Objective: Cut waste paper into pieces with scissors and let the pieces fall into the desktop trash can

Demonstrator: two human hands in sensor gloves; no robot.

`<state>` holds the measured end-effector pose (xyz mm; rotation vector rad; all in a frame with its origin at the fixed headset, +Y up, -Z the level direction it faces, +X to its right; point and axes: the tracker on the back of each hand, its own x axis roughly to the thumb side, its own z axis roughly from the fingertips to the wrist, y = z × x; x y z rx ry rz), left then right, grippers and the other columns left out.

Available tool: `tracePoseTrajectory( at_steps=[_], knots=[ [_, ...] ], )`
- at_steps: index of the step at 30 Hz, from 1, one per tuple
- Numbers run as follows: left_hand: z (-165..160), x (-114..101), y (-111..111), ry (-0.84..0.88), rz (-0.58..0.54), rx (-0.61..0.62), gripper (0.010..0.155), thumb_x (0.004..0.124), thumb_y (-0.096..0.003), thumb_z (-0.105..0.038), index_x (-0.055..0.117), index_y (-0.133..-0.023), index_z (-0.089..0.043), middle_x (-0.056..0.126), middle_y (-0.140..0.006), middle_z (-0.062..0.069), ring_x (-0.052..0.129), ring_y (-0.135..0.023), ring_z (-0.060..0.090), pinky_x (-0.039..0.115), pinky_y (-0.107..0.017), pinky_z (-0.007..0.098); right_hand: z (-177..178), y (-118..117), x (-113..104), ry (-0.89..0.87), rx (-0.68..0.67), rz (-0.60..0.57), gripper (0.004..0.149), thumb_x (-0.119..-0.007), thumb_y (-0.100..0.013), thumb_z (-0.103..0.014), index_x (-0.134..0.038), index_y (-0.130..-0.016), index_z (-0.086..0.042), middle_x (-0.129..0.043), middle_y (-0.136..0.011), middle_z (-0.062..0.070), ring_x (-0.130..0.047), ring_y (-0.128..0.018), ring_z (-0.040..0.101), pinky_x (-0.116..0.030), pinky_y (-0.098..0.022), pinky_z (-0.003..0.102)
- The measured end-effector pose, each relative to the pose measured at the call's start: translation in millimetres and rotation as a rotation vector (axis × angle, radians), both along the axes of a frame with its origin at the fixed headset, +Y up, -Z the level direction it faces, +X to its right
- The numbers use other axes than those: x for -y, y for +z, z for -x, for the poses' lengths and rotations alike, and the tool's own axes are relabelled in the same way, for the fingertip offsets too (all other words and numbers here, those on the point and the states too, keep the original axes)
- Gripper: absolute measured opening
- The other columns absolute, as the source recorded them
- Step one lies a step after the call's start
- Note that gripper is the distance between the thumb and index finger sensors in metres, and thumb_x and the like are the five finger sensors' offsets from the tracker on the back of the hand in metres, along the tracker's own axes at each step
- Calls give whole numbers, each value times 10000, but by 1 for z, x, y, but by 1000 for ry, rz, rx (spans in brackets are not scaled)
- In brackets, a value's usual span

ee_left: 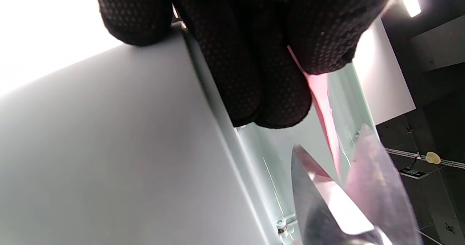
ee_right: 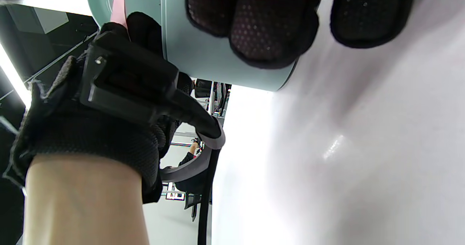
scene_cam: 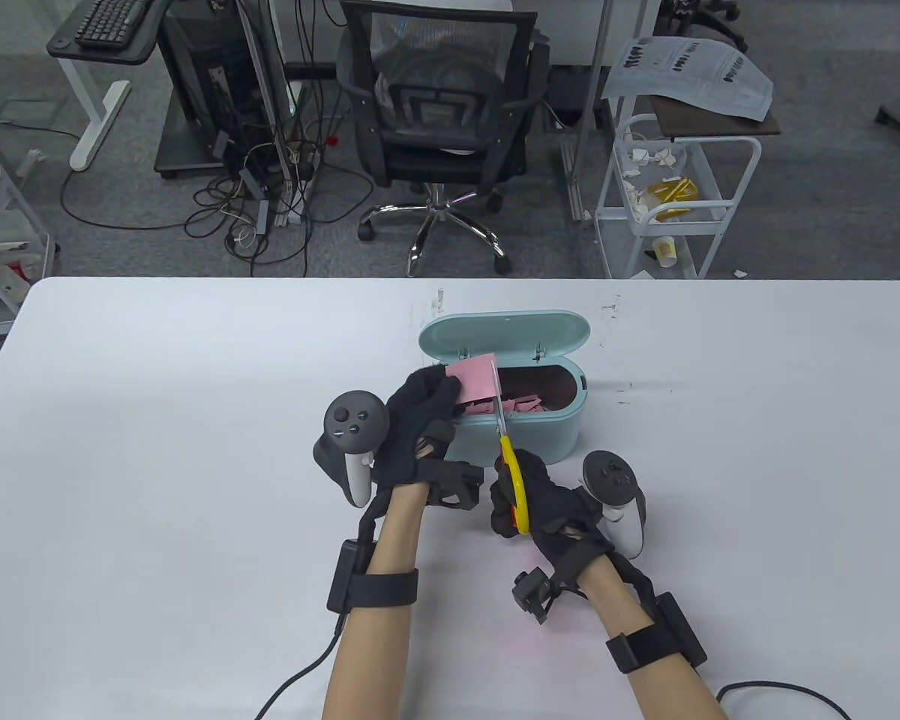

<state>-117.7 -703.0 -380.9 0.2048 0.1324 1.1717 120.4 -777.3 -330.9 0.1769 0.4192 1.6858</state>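
The right hand [scene_cam: 544, 499] grips yellow-handled scissors [scene_cam: 511, 469], blades parted around the pink paper sheet [scene_cam: 474, 379] pinched by the left hand [scene_cam: 420, 420] over the open mint-green trash can [scene_cam: 570, 431]. Pink scraps [scene_cam: 521, 407] already lie inside; most of the sheet remains uncut.

The table view looks down from above the person; both wrist views (very close) look up past the trash can [scene_cam: 510, 420].

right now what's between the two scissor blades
The edge of the pink paper, pinched by the left hand, runs into the gap between the open blades of the scissors; the left wrist view shows it.
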Motion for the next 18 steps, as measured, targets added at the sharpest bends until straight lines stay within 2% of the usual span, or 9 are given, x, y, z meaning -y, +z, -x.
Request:
tracePoseTrajectory(
  at_steps=[10,18],
  knots=[
    [-1,0,0,-8,-1,-3,355,853,-472,-456,913,-791,-312,1119,-605,-117,1125,-532,66,810,-555,407,-1,-5,1,-21,21,16,911,-574,-379,-770,-319,-963,-119,-766,-746,-23,-919,-465,251,-736,-506,613],
    [-1,0,0,-6,-1,-3,354,854,-472,-455,911,-792,-314,1119,-605,-117,1127,-529,63,810,-555,405,-3,-7,-2,-48,29,10,807,-614,-397,-650,-367,-942,-108,-802,-694,-44,-948,-407,221,-768,-507,595]
  ],
)
